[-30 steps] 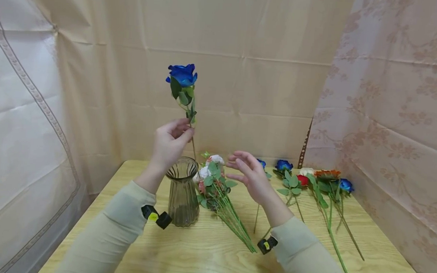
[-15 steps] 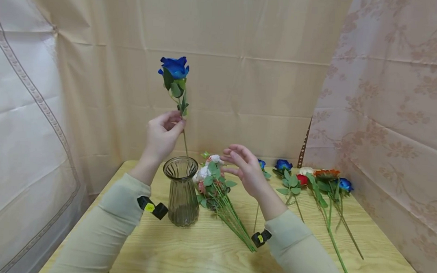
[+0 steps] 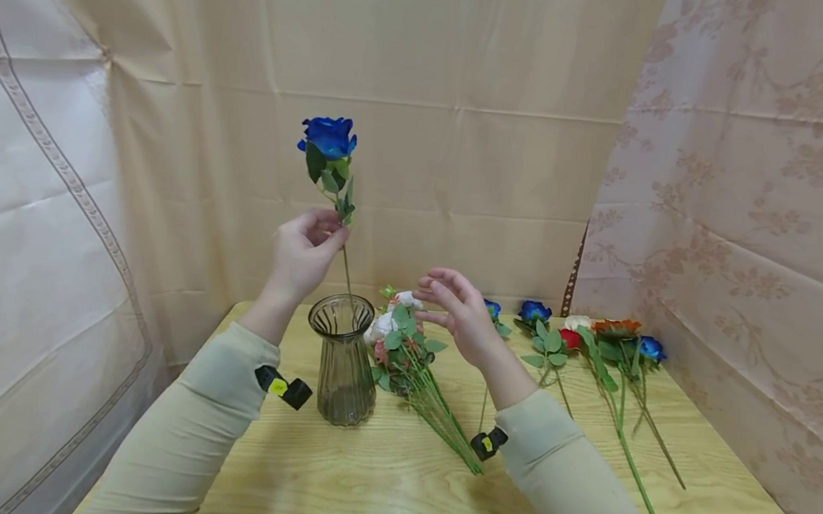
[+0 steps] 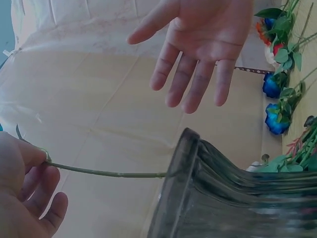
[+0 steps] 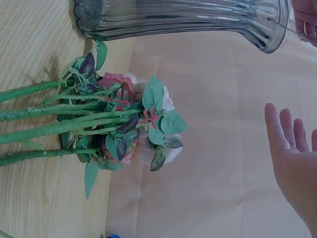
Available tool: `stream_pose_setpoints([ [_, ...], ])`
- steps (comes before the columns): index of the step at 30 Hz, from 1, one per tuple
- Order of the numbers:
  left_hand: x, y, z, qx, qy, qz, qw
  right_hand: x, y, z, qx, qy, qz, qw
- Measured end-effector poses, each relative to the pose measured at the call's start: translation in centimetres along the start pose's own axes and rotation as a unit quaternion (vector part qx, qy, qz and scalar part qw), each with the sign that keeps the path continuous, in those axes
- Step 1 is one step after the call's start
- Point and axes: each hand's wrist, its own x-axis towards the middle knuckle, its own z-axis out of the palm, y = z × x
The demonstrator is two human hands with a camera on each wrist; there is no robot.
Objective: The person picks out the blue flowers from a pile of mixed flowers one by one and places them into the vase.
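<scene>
My left hand (image 3: 304, 254) pinches the stem of a blue rose (image 3: 328, 138) just under its leaves, holding it upright over a ribbed smoky glass vase (image 3: 346, 384). In the left wrist view the rose's thin green stem (image 4: 106, 173) runs to the vase's rim; its lower end shows faintly at the mouth. My right hand (image 3: 467, 321) hovers to the right of the vase, fingers spread and holding nothing; the left wrist view shows its open palm (image 4: 210, 32). Beneath it lies a bunch of pink and white flowers (image 3: 397, 337), touching no hand.
On the wooden table (image 3: 374, 485), right of the bunch, lie blue roses (image 3: 535, 311), a red flower (image 3: 569, 339), an orange flower (image 3: 617, 328) and a white one (image 3: 577, 322), stems toward the front. A beige curtain (image 3: 450, 159) hangs behind.
My left hand has carried the blue rose leftward, from behind the vase's right side to over its mouth, and lowered it slightly. My right hand has drifted a little left and up.
</scene>
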Motion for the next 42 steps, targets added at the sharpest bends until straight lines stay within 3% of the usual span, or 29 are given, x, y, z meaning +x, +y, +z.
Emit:
stream_pose_setpoints([
  [21, -2.2, -2.0, 0.1, 0.075, -0.065, -0.014, 0.995, -0.4, 1.2, 0.5, 0.005, -0.019, 0.025, 0.9995],
  [32, -3.6, -2.6, 0.0, 0.124, -0.124, -0.032, 0.9841, -0.8, 2.0, 0.3, -0.003, -0.024, 0.043, 0.9988],
  [42, -4.5, -3.0, 0.3, 0.173, -0.159, -0.017, 0.9717, -1.5, 2.7, 0.1, -0.012, -0.035, 0.058, 0.9976],
])
